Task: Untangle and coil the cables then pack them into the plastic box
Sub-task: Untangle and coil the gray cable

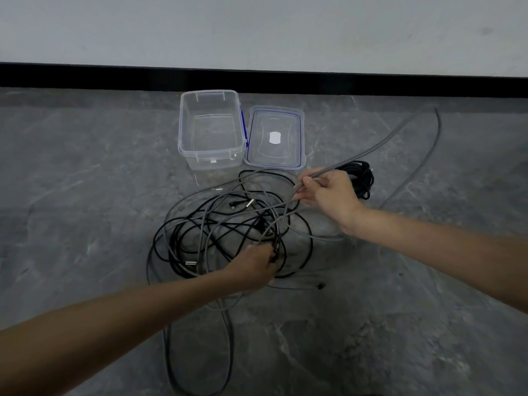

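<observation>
Head view, left hand (251, 265), right hand (328, 194) gripping cables (200, 224), one box (212, 160)

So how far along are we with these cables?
Done: the lid is off beside the plastic box, and one black bundle looks coiled behind the right hand. In hand: that hand holds a grey braided cable raised clear while the left hand grips the tangle. Left: most cables lie knotted on the floor; nothing is in the box.
</observation>
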